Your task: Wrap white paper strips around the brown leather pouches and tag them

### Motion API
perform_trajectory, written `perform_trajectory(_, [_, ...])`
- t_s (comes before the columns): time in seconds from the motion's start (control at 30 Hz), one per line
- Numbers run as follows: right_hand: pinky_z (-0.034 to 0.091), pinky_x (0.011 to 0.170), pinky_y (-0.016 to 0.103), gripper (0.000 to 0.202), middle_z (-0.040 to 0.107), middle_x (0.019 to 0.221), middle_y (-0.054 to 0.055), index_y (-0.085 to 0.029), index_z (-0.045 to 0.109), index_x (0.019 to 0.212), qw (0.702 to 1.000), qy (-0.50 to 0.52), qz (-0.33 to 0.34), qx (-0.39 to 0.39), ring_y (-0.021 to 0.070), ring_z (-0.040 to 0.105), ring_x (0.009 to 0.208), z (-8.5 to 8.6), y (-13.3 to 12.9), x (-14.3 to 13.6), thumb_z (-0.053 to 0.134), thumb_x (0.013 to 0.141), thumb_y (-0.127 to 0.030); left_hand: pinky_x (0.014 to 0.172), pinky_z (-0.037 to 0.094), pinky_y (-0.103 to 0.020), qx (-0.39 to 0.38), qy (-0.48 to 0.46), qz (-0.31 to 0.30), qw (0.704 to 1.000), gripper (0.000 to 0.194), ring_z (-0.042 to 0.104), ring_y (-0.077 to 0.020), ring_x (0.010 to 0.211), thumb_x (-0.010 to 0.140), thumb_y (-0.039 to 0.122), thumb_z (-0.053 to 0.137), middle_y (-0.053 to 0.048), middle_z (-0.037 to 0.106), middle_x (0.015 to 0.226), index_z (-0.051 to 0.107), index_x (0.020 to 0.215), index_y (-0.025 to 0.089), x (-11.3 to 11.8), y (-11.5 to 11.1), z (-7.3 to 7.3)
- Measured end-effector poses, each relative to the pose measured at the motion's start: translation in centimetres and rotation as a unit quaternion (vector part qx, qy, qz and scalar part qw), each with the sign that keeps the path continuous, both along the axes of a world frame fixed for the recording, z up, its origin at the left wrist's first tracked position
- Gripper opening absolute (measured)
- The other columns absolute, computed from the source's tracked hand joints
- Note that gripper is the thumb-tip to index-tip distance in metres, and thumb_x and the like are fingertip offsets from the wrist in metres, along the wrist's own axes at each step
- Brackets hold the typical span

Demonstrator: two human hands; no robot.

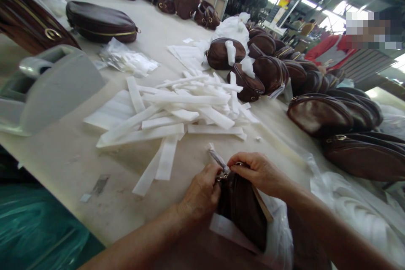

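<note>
A dark brown leather bag point(248, 209) stands upright at the table's near edge, its top end toward the pile of strips. My left hand point(202, 190) pinches the bag's top at the left, beside a metal ring. On the right side of the same end, my right hand point(257, 173) is closed on the bag's edge. Between the hands, a wrapped strap end point(217, 157) sticks up from the metal fitting. Clear plastic point(280, 228) and a white strip point(232, 230) lie against the bag's lower part.
White foam strips point(186, 101) are heaped mid-table. A grey tape dispenser point(60, 88) stands at the left. Brown bags point(319, 114) line the right side, and more lie at the back. Clear packets point(129, 59) lie behind the strips. A person in red point(332, 50) is at the far right.
</note>
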State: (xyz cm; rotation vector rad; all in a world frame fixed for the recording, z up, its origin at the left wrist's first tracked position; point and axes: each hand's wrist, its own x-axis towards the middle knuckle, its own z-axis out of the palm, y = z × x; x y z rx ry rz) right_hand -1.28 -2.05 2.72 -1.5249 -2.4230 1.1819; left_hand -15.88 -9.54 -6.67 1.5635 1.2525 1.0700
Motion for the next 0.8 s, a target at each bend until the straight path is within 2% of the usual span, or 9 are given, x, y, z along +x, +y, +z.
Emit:
perform_trajectory(0.13, [0.041, 0.063, 0.021, 0.018, 0.066, 0.07, 0.0, -0.015, 0.069, 0.078, 0.999, -0.028, 0.014, -0.04, 0.0124, 0.058, 0.066, 0.3, 0.6, -0.5, 0.051, 0.076, -0.019, 0.072, 0.042, -0.028, 0.007, 0.013, -0.012, 1.0, 0.02, 0.054, -0.0186, 0.079, 0.071, 0.005, 0.042, -0.007, 0.056, 0.084, 0.051, 0.085, 0.015, 0.0, 0.1, 0.0])
perform_trajectory(0.37, [0.042, 0.066, 0.022, 0.022, 0.068, 0.071, 0.001, -0.015, 0.071, 0.081, 0.992, -0.092, 0.075, -0.05, 0.0131, 0.059, 0.069, 0.4, 1.3, -1.7, 0.05, 0.076, -0.013, 0.068, 0.04, -0.028, -0.021, 0.011, -0.004, 1.0, 0.018, 0.052, -0.0172, 0.074, 0.069, 0.003, 0.042, -0.004, 0.054, 0.079, 0.049, 0.079, 0.017, -0.1, 0.2, 0.2])
perform_trajectory(0.6, [0.038, 0.06, 0.02, 0.023, 0.068, 0.069, 0.0, -0.017, 0.073, 0.083, 0.979, -0.146, 0.127, -0.062, 0.0114, 0.057, 0.065, 1.0, 1.4, -2.7, 0.053, 0.075, -0.009, 0.068, 0.041, -0.026, -0.059, 0.002, 0.006, 0.998, 0.035, 0.053, -0.0165, 0.078, 0.063, 0.001, 0.047, -0.004, 0.054, 0.085, 0.048, 0.094, 0.015, -1.2, -0.6, 1.8])
perform_trajectory(0.7, [0.038, 0.06, 0.019, 0.023, 0.068, 0.069, -0.001, -0.017, 0.073, 0.083, 0.976, -0.154, 0.143, -0.062, 0.011, 0.057, 0.064, 1.0, 1.4, -2.9, 0.054, 0.075, -0.008, 0.069, 0.041, -0.027, -0.073, 0.03, 0.024, 0.997, 0.024, 0.052, -0.0169, 0.077, 0.063, 0.005, 0.052, -0.003, 0.053, 0.083, 0.049, 0.084, 0.016, -1.4, -0.8, 2.0])
perform_trajectory(0.8, [0.039, 0.061, 0.02, 0.023, 0.069, 0.069, -0.001, -0.017, 0.074, 0.083, 0.976, -0.148, 0.148, -0.061, 0.0117, 0.057, 0.065, 0.9, 1.4, -2.9, 0.054, 0.074, -0.01, 0.068, 0.04, -0.027, -0.08, 0.054, 0.022, 0.995, 0.014, 0.052, -0.0169, 0.075, 0.067, 0.008, 0.054, -0.003, 0.052, 0.08, 0.049, 0.076, 0.017, -1.2, -0.6, 1.6])
